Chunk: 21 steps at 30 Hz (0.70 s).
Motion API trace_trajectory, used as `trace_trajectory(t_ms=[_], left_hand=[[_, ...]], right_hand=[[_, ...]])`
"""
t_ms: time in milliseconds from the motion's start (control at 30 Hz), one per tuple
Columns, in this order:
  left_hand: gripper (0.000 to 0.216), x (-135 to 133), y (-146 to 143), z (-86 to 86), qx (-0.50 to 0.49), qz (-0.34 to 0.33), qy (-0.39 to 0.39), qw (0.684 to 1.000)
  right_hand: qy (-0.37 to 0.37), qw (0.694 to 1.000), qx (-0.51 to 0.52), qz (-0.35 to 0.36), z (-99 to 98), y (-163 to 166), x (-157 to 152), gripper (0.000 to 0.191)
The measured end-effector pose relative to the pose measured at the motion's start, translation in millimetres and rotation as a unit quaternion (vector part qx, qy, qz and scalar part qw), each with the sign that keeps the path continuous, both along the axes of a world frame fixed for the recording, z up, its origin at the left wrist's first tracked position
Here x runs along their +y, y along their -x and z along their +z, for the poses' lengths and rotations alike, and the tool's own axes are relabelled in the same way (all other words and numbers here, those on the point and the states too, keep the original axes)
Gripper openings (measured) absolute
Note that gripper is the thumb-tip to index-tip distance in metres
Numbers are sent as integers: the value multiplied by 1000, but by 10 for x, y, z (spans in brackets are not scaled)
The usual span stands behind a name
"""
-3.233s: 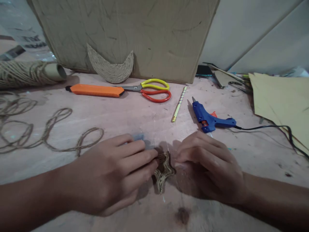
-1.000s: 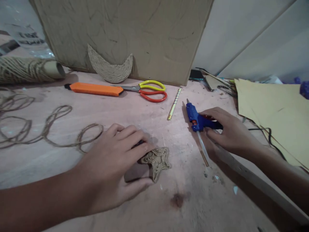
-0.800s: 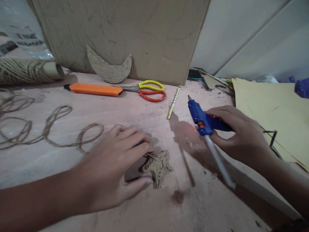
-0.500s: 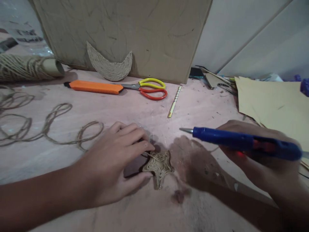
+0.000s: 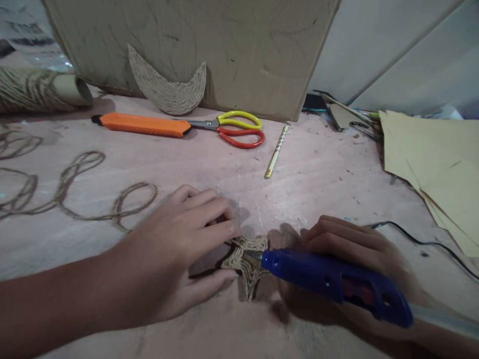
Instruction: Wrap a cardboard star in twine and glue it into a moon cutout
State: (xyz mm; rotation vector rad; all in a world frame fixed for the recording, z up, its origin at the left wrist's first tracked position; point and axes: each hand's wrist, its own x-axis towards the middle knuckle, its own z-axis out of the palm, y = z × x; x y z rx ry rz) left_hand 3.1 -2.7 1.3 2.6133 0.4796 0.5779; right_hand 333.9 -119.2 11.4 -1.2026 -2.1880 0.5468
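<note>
A small star (image 5: 248,279) covered in rows of twine lies on the table. My left hand (image 5: 190,234) is closed on its left side, the thumb at the lower edge and the index finger near the upper one, where a strand of twine runs in. A blue glue gun (image 5: 333,281) is in my right hand (image 5: 359,249), fingers wrapped round it from behind. Its metal nozzle is over the middle of the star; whether it touches cannot be made out. Loose twine (image 5: 127,202) trails in loops left of my left hand.
Behind lie scissors (image 5: 239,129), an orange cutter (image 5: 144,124) and a pencil (image 5: 277,152). A twine-covered crescent (image 5: 168,89) leans on a cardboard sheet (image 5: 243,50). At left is a twine roll (image 5: 41,90); at right, tan paper (image 5: 430,154) and a black cable (image 5: 411,237).
My right hand has brought the glue gun left and down, from beside the star to over it. My left hand stays at the star. The view has shifted slightly.
</note>
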Motion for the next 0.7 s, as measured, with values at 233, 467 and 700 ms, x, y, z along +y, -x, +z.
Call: trace_trajectory(t_ms=[233, 467, 700], left_hand=[[13, -21, -10, 3, 7, -3, -11, 1000], [5, -18, -21, -5, 18, -9, -14, 1000], [9, 7, -10, -13, 19, -16, -11, 1000]], right_hand=[[-77, 995, -68, 7, 9, 23, -38, 29], [-95, 991, -89, -1, 11, 44, -112, 36], [-106, 992, -74, 2, 18, 83, -66, 38]])
